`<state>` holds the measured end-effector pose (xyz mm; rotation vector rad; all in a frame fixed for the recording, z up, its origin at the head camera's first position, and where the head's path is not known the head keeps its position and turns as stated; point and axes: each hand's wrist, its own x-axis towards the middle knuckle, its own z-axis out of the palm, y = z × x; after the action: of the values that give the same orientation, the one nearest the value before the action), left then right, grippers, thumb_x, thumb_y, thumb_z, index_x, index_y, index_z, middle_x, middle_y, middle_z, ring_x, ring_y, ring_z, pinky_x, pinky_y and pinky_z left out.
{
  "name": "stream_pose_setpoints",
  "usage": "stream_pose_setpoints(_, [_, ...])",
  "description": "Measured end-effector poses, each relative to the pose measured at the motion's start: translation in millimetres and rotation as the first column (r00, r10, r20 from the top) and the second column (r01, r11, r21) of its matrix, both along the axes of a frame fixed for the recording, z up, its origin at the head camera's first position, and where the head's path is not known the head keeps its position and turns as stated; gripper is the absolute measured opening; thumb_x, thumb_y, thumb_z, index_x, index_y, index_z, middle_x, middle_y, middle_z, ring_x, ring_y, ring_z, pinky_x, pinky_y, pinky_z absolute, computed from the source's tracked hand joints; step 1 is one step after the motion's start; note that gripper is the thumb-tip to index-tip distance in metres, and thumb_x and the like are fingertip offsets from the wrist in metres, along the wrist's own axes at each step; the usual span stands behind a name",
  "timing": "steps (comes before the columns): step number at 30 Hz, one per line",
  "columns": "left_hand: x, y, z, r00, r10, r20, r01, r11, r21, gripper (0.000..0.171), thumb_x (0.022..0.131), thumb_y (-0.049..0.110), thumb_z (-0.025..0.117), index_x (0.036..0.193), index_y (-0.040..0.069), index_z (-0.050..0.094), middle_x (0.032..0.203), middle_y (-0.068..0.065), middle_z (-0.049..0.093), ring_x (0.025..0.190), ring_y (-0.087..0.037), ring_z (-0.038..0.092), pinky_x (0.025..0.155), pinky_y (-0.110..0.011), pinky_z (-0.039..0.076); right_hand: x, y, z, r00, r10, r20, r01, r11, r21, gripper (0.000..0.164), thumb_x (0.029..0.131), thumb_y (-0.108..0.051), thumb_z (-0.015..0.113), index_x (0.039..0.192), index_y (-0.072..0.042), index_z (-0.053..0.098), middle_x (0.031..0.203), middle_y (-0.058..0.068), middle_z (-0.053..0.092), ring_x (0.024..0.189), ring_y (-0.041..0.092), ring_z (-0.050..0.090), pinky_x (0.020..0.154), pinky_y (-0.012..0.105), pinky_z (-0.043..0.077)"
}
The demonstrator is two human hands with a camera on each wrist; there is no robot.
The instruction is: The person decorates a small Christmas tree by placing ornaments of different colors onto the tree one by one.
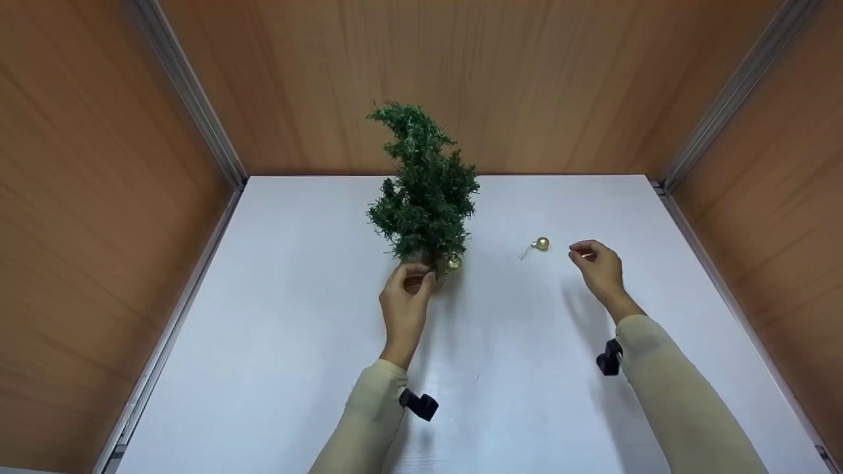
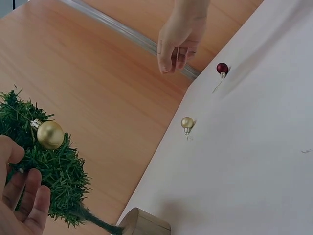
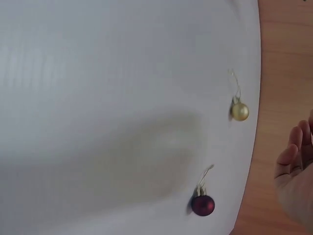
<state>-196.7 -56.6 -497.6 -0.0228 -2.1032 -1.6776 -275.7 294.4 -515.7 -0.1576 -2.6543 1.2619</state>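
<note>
A small artificial Christmas tree (image 1: 428, 191) stands on a wooden base (image 2: 149, 224). My left hand (image 1: 405, 303) is at its lower front, thumb and fingertips pinching a branch. Close by that hand, a gold bauble (image 2: 50, 135) hangs from the greenery by its silvery cap. Over the table's right side, my right hand (image 1: 598, 268) is raised with loosely bent fingers and holds nothing. Nearest to it in the head view lies a second gold bauble (image 1: 541, 243) with a loop of string. A dark red bauble (image 3: 203, 205) also lies on the table, hidden in the head view.
The white table (image 1: 283, 316) is walled by wood-grain panels (image 1: 527, 85) at the back and both sides, with metal rails (image 1: 197, 99) at the corners. Each sleeved wrist carries a small black camera (image 1: 419, 404).
</note>
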Motion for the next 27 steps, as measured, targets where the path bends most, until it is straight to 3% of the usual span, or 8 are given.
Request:
stream_pose_setpoints(4, [-0.1,-1,1.5,1.0,-0.004,0.007,0.004,1.0,0.002,0.009,0.092,0.015,0.071,0.099,0.012,0.068,0.098,0.001,0.067,0.09,-0.011,0.064,0.079,-0.027,0.054,3.5,23,-11.8,1.0,-0.01,-0.008,0.011,0.993,0.12,0.022,0.096,-0.01,0.061,0.113,0.002,0.066,0.11,0.02,0.064,0.093,0.025,0.057,0.071,0.02,0.044])
stream_pose_setpoints(8, [0.4,-1,2.6,1.0,-0.007,0.012,0.007,1.0,0.006,0.009,0.092,0.014,0.071,0.1,0.009,0.068,0.098,0.0,0.067,0.09,-0.012,0.063,0.079,-0.027,0.054,10.9,44,-21.2,1.0,-0.016,0.016,0.013,0.985,0.173,0.027,0.095,-0.008,0.06,0.119,0.005,0.061,0.114,0.025,0.057,0.099,0.035,0.058,0.078,0.033,0.048])
stream_pose_setpoints(14, [1.8,1,1.6,1.0,-0.014,-0.018,0.014,1.0,0.014,0.011,0.092,0.013,0.07,0.101,0.006,0.067,0.098,-0.002,0.067,0.09,-0.016,0.064,0.079,-0.033,0.055,16.2,58,-30.2,0.999,-0.038,0.034,0.03,0.975,0.22,0.038,0.094,-0.009,0.062,0.129,0.004,0.055,0.127,0.03,0.047,0.112,0.046,0.045,0.09,0.052,0.043])
stream_pose_setpoints(21, [1.1,0,0.6,1.0,-0.023,-0.018,0.023,1.0,0.012,0.012,0.092,0.014,0.07,0.101,0.006,0.067,0.099,-0.003,0.067,0.089,-0.018,0.065,0.078,-0.033,0.055,13.6,62,-40.6,0.997,-0.056,0.059,0.043,0.979,0.201,0.05,0.092,-0.005,0.063,0.139,0.002,0.047,0.14,0.035,0.036,0.124,0.054,0.038,0.101,0.061,0.037])
stream_pose_setpoints(27, [0.8,-1,1.3,1.0,-0.017,-0.005,0.017,1.0,0.0,0.01,0.092,0.015,0.071,0.1,0.01,0.068,0.098,-0.001,0.067,0.088,-0.012,0.065,0.077,-0.027,0.055,11.9,63,-48.8,0.997,-0.043,0.07,0.031,0.985,0.169,0.054,0.092,-0.002,0.061,0.141,0.005,0.042,0.137,0.037,0.036,0.113,0.049,0.048,0.101,0.058,0.039])
